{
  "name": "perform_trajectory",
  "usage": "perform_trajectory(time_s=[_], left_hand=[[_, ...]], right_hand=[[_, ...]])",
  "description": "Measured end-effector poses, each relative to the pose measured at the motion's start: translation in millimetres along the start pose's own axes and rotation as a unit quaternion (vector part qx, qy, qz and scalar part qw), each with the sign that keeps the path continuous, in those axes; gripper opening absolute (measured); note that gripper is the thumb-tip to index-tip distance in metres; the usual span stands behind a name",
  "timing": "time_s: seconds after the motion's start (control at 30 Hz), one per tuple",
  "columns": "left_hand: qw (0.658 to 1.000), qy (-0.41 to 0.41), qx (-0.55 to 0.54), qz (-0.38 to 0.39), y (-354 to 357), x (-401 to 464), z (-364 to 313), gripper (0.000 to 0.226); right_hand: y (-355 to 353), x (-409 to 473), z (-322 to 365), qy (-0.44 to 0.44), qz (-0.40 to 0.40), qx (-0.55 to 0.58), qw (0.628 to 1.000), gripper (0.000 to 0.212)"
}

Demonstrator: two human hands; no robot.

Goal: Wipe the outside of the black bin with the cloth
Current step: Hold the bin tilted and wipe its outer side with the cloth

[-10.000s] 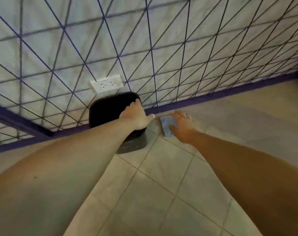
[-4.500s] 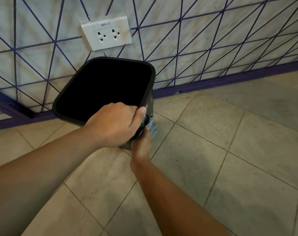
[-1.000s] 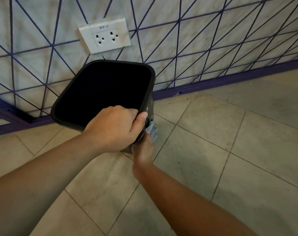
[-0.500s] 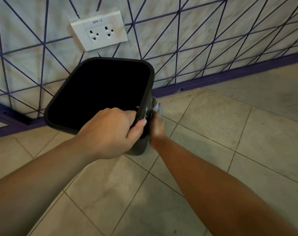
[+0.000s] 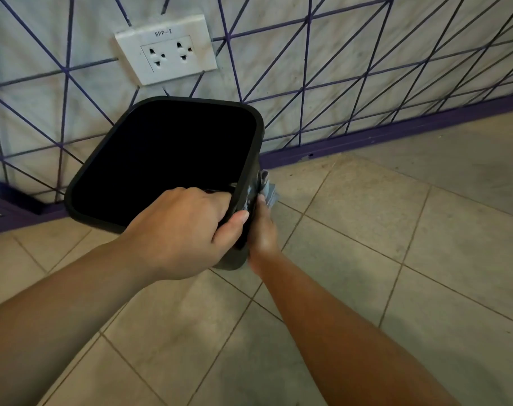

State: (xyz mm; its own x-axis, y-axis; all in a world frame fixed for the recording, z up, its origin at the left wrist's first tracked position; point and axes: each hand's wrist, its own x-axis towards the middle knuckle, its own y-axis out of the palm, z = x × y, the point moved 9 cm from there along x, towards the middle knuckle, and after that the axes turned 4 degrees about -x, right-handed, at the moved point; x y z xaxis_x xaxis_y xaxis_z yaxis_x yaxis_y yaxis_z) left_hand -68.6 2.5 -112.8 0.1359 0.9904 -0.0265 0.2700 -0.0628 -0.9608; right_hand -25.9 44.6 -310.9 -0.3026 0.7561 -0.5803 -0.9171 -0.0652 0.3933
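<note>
While the black bin [image 5: 167, 159] stands tilted on the tiled floor [image 5: 366, 259] close to the wall, with its open mouth turned up toward the camera, both hands are engaged on its near right corner. Left hand [image 5: 179, 230]: fingers curled over the rim and into the dark interior, thumb pressed against the outer face of the corner; it grips the bin firmly. Right hand [image 5: 262, 230]: lies against the outside of the bin's right wall, just below and beside the left thumb, and holds a blue-grey cloth [image 5: 267, 190] against that wall. The cloth is crumpled; part of it protrudes above the right hand's fingertips, touching the bin's side just below the rim. How the right hand's fingers lie round the cloth cannot be made out fully, as the bin's corner and the left thumb cover them; the cloth is plainly held between that hand and the wall.

The bin's interior reads as uniformly black; no contents can be made out. Its base is mostly hidden behind the left hand, with a small grey portion of the lower body showing beneath the thumb.

Behind the bin, a white double wall socket [image 5: 166, 49] with a printed label sits on the pale wall, which is crossed by purple diagonal lines. A purple skirting strip [image 5: 395, 136] runs along the foot of the wall. Both forearms are bare.
</note>
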Motion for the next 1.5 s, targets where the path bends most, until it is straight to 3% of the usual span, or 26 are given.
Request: perform_trajectory(time_s=[0.13,0.23,0.33,0.47,0.6,0.8,0.97,1.13,1.3,1.43,1.5], left_hand=[[1.000,0.009,0.001,0.004,0.4,0.6,-1.3,0.037],[1.000,0.007,0.023,0.007,0.7,0.7,-2.1,0.035],[0.999,-0.004,0.037,0.003,0.6,0.8,-3.0,0.036],[0.999,-0.009,0.036,0.001,-0.4,-0.5,-2.0,0.038],[0.999,-0.005,0.030,0.013,1.0,1.4,-2.2,0.038],[0.999,-0.008,0.036,0.015,-1.5,1.6,-3.9,0.038],[0.999,-0.009,0.035,0.021,0.7,1.8,0.4,0.037],[0.999,0.008,0.039,0.012,-1.4,1.6,-2.7,0.036],[0.999,0.012,0.032,0.010,-1.2,-0.3,-1.3,0.037],[0.999,0.016,0.028,0.000,-2.2,-0.2,-0.9,0.038],[1.000,0.020,0.023,-0.002,-3.3,-0.1,-2.4,0.038]], right_hand=[[3.2,-0.8,2.5,0.050,0.007,0.072,0.996,0.056],[2.2,2.1,-1.7,0.062,0.007,0.058,0.996,0.057],[1.7,8.4,-0.3,0.056,0.006,0.044,0.997,0.064],[0.4,-0.3,-4.0,0.013,0.002,0.021,1.000,0.050],[-2.0,8.6,-7.1,-0.002,-0.031,0.027,0.999,0.055],[-1.6,-2.9,1.5,-0.030,-0.014,-0.001,0.999,0.042],[-7.0,17.1,6.6,-0.022,-0.026,0.009,0.999,0.052],[-3.4,3.1,-3.6,-0.081,-0.038,-0.016,0.996,0.066],[-8.3,15.6,6.0,-0.074,-0.014,-0.025,0.997,0.051],[-7.4,8.5,-11.8,-0.089,-0.003,-0.043,0.995,0.068],[-7.3,19.3,-12.7,-0.074,-0.001,-0.026,0.997,0.067]])
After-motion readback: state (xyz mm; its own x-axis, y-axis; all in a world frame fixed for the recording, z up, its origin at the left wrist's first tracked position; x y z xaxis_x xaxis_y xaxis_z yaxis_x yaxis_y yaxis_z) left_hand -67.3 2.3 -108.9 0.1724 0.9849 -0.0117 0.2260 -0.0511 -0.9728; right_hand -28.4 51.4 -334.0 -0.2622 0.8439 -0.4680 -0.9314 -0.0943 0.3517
